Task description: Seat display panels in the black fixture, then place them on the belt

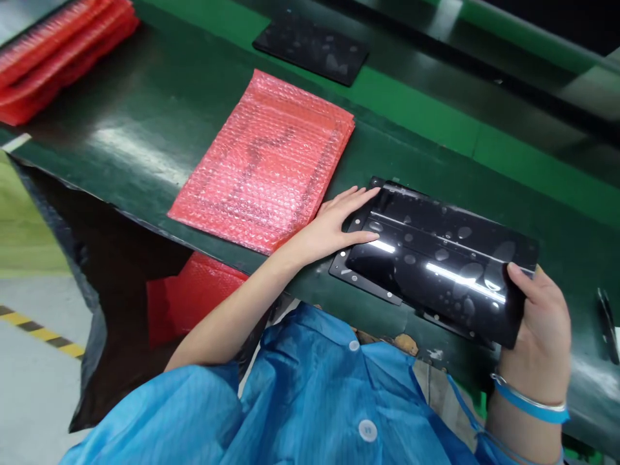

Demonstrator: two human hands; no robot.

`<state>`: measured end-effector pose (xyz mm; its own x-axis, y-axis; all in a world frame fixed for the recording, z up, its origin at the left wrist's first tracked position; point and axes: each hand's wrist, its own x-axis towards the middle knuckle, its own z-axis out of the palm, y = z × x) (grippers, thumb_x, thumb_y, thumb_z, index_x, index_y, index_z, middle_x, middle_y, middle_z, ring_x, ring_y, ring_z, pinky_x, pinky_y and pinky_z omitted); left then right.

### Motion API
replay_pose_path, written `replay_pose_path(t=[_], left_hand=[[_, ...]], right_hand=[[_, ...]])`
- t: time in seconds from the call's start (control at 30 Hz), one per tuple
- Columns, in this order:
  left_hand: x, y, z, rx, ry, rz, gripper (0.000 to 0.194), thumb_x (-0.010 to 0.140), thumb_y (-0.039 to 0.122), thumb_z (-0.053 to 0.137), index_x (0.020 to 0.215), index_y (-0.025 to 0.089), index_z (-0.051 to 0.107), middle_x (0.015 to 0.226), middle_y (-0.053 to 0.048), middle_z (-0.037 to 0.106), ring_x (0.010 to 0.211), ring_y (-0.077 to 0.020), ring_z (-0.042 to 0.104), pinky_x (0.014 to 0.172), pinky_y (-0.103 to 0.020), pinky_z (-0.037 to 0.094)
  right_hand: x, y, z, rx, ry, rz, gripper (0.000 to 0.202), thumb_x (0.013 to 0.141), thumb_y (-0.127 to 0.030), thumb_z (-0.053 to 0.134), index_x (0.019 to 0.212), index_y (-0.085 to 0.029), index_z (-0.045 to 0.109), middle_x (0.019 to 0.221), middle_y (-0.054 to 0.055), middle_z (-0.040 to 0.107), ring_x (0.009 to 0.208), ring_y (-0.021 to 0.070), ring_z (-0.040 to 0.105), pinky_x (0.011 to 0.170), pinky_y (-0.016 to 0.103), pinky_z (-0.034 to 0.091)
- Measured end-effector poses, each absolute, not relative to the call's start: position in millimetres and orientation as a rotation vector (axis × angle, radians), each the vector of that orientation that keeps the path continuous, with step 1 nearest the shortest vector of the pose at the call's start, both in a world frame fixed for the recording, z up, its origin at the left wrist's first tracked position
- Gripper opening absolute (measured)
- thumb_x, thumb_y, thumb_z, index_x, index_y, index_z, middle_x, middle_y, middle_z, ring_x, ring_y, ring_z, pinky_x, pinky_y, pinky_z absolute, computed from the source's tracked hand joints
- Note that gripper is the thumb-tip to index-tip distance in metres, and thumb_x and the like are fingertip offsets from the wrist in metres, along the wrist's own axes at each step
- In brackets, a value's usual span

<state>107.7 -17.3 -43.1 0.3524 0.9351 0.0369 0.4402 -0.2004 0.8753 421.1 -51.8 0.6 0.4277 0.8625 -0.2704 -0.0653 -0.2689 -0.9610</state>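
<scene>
While your left hand [339,223] lay flat, fingers together, on the near-left end of a glossy black panel [438,261] at the bench's [145,123] near edge, your right hand [540,320] clamped its right end. Just beside it lay a red bubble-wrap bag [264,161].

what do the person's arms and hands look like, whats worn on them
Both hands, left hand and right hand, are bare, without gloves. The forearms are uncovered. The right wrist wears a blue wristband beside a thin silvery bangle. A blue button-front smock covers the body.
</scene>
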Motion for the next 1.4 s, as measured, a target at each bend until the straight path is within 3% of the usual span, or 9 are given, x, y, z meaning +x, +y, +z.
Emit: replay_pose_path(t=[0.4, 0.93, 1.13, 1.4], left_hand=[[113, -22, -45, 1.961, 1.324, 0.635, 0.088, 0.089, 0.074, 0.055, 0.159, 0.027, 0.033, 0.168, -0.013, 0.025, 0.157, -0.0301, 0.018, 0.124, -0.050, 0.017], [113, -22, -48, 1.969, 1.301, 0.648, 0.080, 0.090, 0.069, 0.058, 0.157, 0.031, 0.038, 0.168, -0.010, 0.024, 0.157, -0.0327, 0.017, 0.124, -0.052, 0.015], [114, -21, -47, 1.982, 1.319, 0.622, 0.080, 0.090, 0.068, 0.059, 0.157, 0.030, 0.038, 0.169, -0.010, 0.024, 0.157, -0.0308, 0.016, 0.124, -0.051, 0.015], [119, -26, -46, 2.043, 1.375, 0.625, 0.057, 0.095, 0.054, 0.061, 0.147, 0.033, 0.054, 0.167, -0.010, 0.028, 0.156, -0.0319, 0.021, 0.122, -0.054, 0.021]], right_hand=[[425, -52, 1, -1.706, -0.772, 0.981, 0.037, 0.049, -0.035, 0.084, 0.080, -0.022, 0.068, 0.077, 0.003, 0.072, 0.090, 0.0317, 0.073, 0.083, 0.049, 0.060], [424, -50, 4, -1.719, -0.804, 0.934, 0.032, 0.049, -0.032, 0.082, 0.074, -0.021, 0.066, 0.080, 0.003, 0.071, 0.093, 0.0328, 0.072, 0.084, 0.053, 0.059], [427, -50, 2, -1.741, -0.826, 0.914, 0.035, 0.049, -0.034, 0.082, 0.077, -0.021, 0.065, 0.080, 0.002, 0.070, 0.083, 0.0262, 0.070, 0.081, 0.046, 0.059], [427, -50, 1, -1.736, -0.871, 0.906, 0.038, 0.049, -0.038, 0.083, 0.079, -0.022, 0.067, 0.079, 0.000, 0.070, 0.074, 0.0240, 0.068, 0.080, 0.047, 0.057]])
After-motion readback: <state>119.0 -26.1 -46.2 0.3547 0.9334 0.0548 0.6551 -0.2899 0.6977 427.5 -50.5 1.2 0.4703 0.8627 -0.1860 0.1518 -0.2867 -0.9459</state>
